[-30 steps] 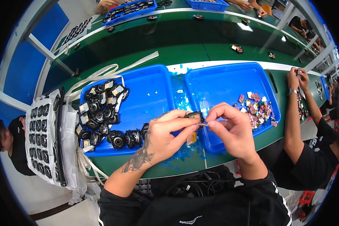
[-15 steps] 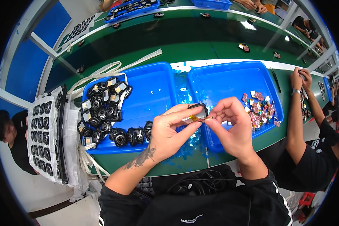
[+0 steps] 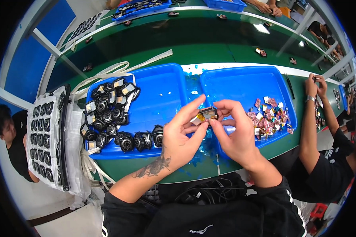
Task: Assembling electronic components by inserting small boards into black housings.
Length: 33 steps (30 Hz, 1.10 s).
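Between my hands, over the gap between two trays, is a small black watch housing [image 3: 209, 113], opened up, with a pale part inside and a yellowish strip at its left side. My left hand [image 3: 182, 136] grips it from the left with the thumb below, its index finger stretched up past it. My right hand [image 3: 238, 132] pinches its right edge between thumb and fingers. In the left blue tray [image 3: 162, 79] lie several black watch housings [image 3: 116, 114], some showing pale squares. The right blue tray [image 3: 241, 79] holds a heap of small pinkish circuit pieces [image 3: 271, 116].
A padded tray of black watch units [image 3: 43, 126] stands at the left. White straps [image 3: 106, 75] lie behind the left tray. Beyond runs a green conveyor [image 3: 178, 39] with scattered parts. A co-worker's hands [image 3: 316, 85] work at the right; another person [image 3: 17, 138] is at the left.
The housing has been tilted so its inside now faces up more. My left index finger has lifted off its top and stretched out. Parts on the conveyor have shifted slightly right.
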Available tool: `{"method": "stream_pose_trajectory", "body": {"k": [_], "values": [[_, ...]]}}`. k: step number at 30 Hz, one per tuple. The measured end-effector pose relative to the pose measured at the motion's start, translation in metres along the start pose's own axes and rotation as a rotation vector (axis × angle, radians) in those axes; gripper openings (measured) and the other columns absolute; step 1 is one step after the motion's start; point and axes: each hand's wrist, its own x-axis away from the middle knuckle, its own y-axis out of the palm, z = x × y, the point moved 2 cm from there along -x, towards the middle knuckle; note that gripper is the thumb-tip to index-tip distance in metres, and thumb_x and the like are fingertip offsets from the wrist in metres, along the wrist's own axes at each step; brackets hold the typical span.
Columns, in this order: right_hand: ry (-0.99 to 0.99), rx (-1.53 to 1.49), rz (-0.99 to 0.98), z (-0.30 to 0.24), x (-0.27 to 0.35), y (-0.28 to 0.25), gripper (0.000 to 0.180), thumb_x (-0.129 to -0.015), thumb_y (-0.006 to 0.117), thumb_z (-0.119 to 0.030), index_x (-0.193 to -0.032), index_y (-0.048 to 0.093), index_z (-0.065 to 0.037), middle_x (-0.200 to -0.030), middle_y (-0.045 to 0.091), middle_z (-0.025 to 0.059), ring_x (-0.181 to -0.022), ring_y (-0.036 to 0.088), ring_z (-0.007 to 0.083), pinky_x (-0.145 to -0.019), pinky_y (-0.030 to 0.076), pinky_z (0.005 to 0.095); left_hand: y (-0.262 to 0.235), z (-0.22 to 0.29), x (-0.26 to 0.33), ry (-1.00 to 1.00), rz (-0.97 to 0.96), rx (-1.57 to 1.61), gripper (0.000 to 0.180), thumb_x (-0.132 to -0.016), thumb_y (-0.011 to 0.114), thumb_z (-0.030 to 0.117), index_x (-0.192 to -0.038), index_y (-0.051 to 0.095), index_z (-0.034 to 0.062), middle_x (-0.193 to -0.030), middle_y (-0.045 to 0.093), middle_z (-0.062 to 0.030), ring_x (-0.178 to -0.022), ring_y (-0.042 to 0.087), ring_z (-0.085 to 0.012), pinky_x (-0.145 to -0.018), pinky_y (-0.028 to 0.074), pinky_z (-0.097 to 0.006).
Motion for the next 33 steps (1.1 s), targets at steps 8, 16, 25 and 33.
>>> {"method": "stream_pose_trajectory", "body": {"k": [8, 16, 25, 33], "values": [[0.317, 0.165, -0.188, 0.102, -0.177, -0.032, 0.039, -0.079, 0.072, -0.006, -0.113, 0.056, 0.003, -0.077, 0.07, 0.0102, -0.066, 0.065, 0.0148, -0.062, 0.052, 0.0306, -0.081, 0.068, -0.013, -0.074, -0.364, -1.297, 0.041, -0.075, 0.076, 0.035, -0.101, 0.057, 0.0093, -0.094, 0.067, -0.0102, -0.087, 0.067, -0.0309, -0.073, 0.052, -0.041], [0.319, 0.549, -0.16, 0.175, -0.205, -0.028, 0.046, -0.074, 0.08, -0.024, -0.11, 0.063, -0.001, -0.092, 0.067, 0.0106, -0.081, 0.065, 0.0173, -0.068, 0.052, 0.0326, -0.068, 0.037, 0.012, -0.073, -0.336, -1.435, 0.038, -0.074, 0.078, 0.027, -0.1, 0.058, 0.008, -0.095, 0.062, -0.01, -0.096, 0.06, -0.0297, -0.081, 0.049, -0.042], [0.345, -0.508, -0.654, 0.029, -0.064, -0.027, 0.032, -0.1, 0.054, -0.027, -0.114, 0.064, 0.0, -0.091, 0.068, 0.0075, -0.08, 0.065, 0.0137, -0.071, 0.056, 0.0291, -0.018, 0.046, -0.008, 0.74, 0.009, -1.103, 0.021, -0.059, 0.073, -0.001, -0.076, 0.067, 0.0095, -0.112, 0.061, -0.0134, -0.09, 0.062, -0.0286, -0.062, 0.053, -0.033], [0.161, -0.27, -0.153, 0.024, -0.016, -0.034, 0.018, -0.092, 0.062, -0.014, -0.095, 0.069, 0.002, -0.077, 0.069, 0.0127, -0.071, 0.065, 0.0113, -0.066, 0.052, 0.0278, 0.017, 0.018, -0.019, 0.235, -0.287, -0.496, 0.026, -0.082, 0.07, -0.001, -0.107, 0.062, 0.0023, -0.104, 0.063, -0.0116, -0.089, 0.067, -0.0185, -0.075, 0.055, -0.029]]}}
